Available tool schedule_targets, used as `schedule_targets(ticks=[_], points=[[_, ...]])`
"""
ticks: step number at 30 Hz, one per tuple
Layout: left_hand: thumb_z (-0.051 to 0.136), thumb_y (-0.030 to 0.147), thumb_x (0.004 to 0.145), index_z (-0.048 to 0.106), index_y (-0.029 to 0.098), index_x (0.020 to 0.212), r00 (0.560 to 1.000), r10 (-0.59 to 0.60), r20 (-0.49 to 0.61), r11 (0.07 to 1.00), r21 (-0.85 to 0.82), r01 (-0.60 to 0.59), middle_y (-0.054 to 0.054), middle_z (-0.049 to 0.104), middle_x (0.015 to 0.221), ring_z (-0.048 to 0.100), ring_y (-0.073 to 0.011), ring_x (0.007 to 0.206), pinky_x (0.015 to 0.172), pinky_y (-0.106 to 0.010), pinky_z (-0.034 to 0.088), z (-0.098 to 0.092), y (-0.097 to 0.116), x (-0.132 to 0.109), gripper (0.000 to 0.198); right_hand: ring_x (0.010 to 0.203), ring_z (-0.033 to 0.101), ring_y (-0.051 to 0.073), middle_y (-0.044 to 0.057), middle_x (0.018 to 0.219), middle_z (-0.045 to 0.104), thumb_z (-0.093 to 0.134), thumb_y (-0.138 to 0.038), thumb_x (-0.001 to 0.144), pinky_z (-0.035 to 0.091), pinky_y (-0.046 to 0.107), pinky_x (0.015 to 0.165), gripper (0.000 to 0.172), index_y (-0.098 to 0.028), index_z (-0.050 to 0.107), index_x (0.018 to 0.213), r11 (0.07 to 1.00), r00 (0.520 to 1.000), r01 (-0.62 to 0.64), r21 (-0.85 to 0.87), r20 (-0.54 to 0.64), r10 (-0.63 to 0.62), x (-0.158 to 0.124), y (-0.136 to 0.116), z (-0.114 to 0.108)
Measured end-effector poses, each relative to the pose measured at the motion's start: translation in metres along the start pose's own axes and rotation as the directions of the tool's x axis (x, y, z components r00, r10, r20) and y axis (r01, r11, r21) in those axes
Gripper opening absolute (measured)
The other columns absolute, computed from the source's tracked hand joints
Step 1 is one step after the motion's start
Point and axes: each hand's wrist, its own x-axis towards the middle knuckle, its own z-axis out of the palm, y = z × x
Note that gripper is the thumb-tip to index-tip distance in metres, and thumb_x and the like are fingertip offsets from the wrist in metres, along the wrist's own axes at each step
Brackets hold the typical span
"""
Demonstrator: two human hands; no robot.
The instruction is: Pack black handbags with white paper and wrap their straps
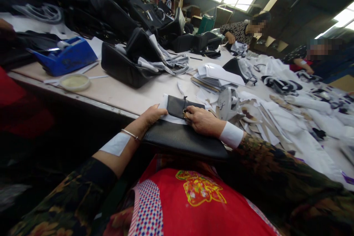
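Fingers (163,111) of the left hand (151,115): thumb laid on a white sheet (177,119), the others mostly hidden, so whether they pinch cannot be told; placed, it seems, to steady the work. Right hand (204,121): fingers bunched, pinching at a metal buckle (184,112) on a small black panel (174,105), smooth, flat, oblong. Panel lies on the sheet at the middle of the near edge of the desk (110,97), above a larger black bag (185,139) of grained, leather-like finish that juts past that edge toward the lap; the sheet probably guards its surface. Then, left to right: one blue caddy (74,57), angular, scuffed, near the left end, apparently within easy reach; one shallow round dish (74,82), pale contents, by the near edge; one boxy black handbag (121,66), further in, its straps (177,62) in whitish wrapping, likely against scratches; one stack of paper (218,75), uneven, beyond the right hand; one mass of crumpled white wrapping (306,110), soft and loose, toward the right end, mixed with scraps and dark pieces.
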Motion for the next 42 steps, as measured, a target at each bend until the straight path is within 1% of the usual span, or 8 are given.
schedule_targets(ticks=[7,11,15,18,21,26,36,42], points=[[0.070,0.071,0.067,0.072,0.010,0.101,0.997,-0.065,0.033,0.997,-0.033,0.067,-0.014,0.077,0.089,0.071,-0.0278,0.081,0.071,-0.033,0.055,0.001,0.001,0.005,0.069,0.140,0.044,0.033,0.018,0.154,0.041,0.063,-0.048,0.088,0.033,0.049,0.118,0.058,-0.016,0.059,0.137,0.968,0.995,0.093,0.235,0.016,-0.099,-0.018,0.017,-0.008],[0.083,0.063,0.057,0.073,0.011,0.098,0.992,-0.115,0.044,0.993,0.034,0.114,-0.011,0.077,0.081,0.071,-0.0272,0.072,0.065,-0.033,0.055,-0.001,0.003,0.009,0.067,0.133,0.052,0.028,0.014,0.141,0.057,0.055,-0.044,0.093,0.035,0.046,0.117,0.042,-0.018,0.069,0.123,0.931,0.968,0.042,0.363,-0.245,0.051,-0.031,0.027,-0.006],[0.080,0.064,0.060,0.072,0.012,0.095,0.989,-0.141,0.053,0.988,0.072,0.137,-0.011,0.077,0.079,0.072,-0.0269,0.070,0.064,-0.032,0.055,-0.002,0.006,0.007,0.063,0.131,0.052,0.031,0.017,0.134,0.061,0.065,-0.038,0.083,0.033,0.049,0.118,0.039,-0.014,0.070,0.114,0.778,0.718,-0.197,0.596,-0.452,0.529,-0.040,0.037,0.008],[0.081,0.065,0.060,0.072,0.012,0.094,0.984,-0.174,0.026,0.979,0.115,0.170,-0.010,0.076,0.075,0.071,-0.0268,0.066,0.061,-0.031,0.054,-0.003,0.009,0.007,0.063,0.127,0.055,0.030,0.013,0.129,0.064,0.069,-0.036,0.079,0.038,0.050,0.114,0.043,-0.017,0.064,0.117,0.338,0.582,-0.255,0.906,-0.135,0.801,-0.045,0.037,0.022],[0.082,0.064,0.059,0.071,0.013,0.093,0.980,-0.199,0.008,0.972,0.132,0.196,-0.010,0.076,0.072,0.071,-0.0273,0.064,0.058,-0.032,0.054,-0.001,0.015,0.007,0.063,0.094,0.071,0.027,0.011,0.097,0.073,0.064,-0.041,0.083,0.056,0.048,0.090,0.033,-0.017,0.064,0.105,0.000,0.669,-0.252,0.968,0.174,0.723,-0.046,0.032,0.033],[0.083,0.056,0.060,0.070,0.012,0.092,0.973,-0.228,0.033,0.972,0.066,0.226,-0.012,0.077,0.075,0.072,-0.0286,0.065,0.060,-0.035,0.057,0.005,0.027,-0.002,0.056,0.062,0.069,0.019,0.008,0.071,0.071,0.067,-0.030,0.080,0.060,0.036,0.070,0.017,-0.015,0.064,0.087,-0.254,0.756,-0.250,0.935,0.352,0.552,-0.042,0.032,0.034],[0.081,0.039,0.068,0.072,0.011,0.102,0.893,-0.317,0.319,0.840,-0.343,0.420,-0.015,0.078,0.086,0.076,-0.0303,0.079,0.082,-0.041,0.062,0.012,0.016,-0.060,0.045,0.061,0.069,0.020,0.006,0.072,0.073,0.075,-0.020,0.065,0.059,0.036,0.066,0.027,-0.014,0.065,0.090,-0.357,0.849,-0.130,0.925,0.289,0.442,-0.071,0.013,0.043],[0.084,0.033,0.065,0.070,0.012,0.111,0.964,-0.167,0.208,0.886,-0.397,0.239,-0.015,0.078,0.098,0.075,-0.0303,0.091,0.086,-0.037,0.060,0.023,0.008,-0.095,0.053,0.073,0.071,0.021,0.005,0.092,0.076,0.079,-0.023,0.066,0.058,0.033,0.071,0.048,-0.019,0.065,0.111,-0.251,0.906,0.006,0.968,0.101,0.411,-0.091,-0.002,0.021]])
